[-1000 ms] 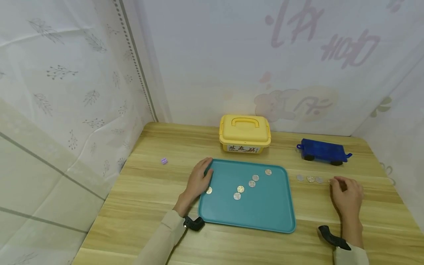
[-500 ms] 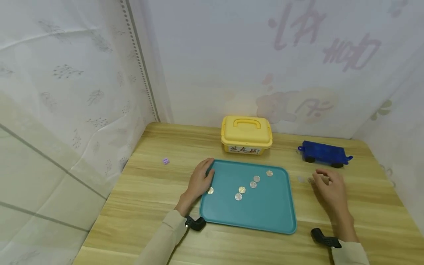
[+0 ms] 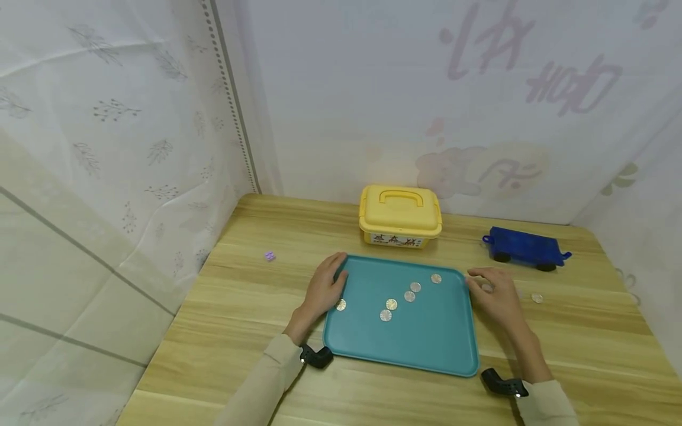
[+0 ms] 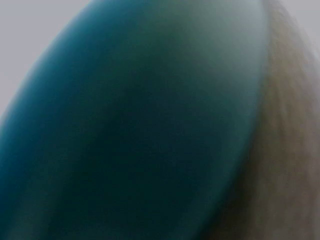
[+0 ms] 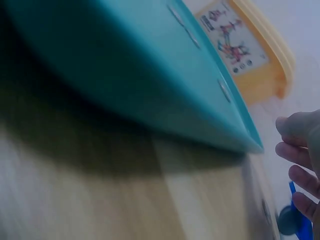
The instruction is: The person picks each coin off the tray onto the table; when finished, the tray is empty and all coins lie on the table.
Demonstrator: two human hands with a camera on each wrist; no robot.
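A teal tray (image 3: pixel 426 343) lies on the table with several round coins scattered in it, one a gold-toned coin (image 3: pixel 391 304). My left hand (image 3: pixel 322 287) rests on its left rim, fingers stretched along the edge and thumb over the inner side, close to another coin (image 3: pixel 341 305). Beside the right rim hovers my right hand (image 3: pixel 498 296), fingers loosely bent; I see nothing held. In the right wrist view its fingertips (image 5: pixel 290 123) show apart from the tray. A silver coin (image 3: pixel 487 288) shows between thumb and forefinger, on the table; farther right lies one more coin (image 3: pixel 537 298).
Behind the tray stands a yellow lidded box (image 3: pixel 401 210) with a handle. A blue wheeled toy cart (image 3: pixel 524 247) is at the back right. To the left lies a small purple block (image 3: pixel 270 255). The left wrist view is mostly blurred tray.
My right hand has moved left from the far-right coin to the tray's right rim, uncovering that coin on the table. The left hand has stayed on the tray's left edge.
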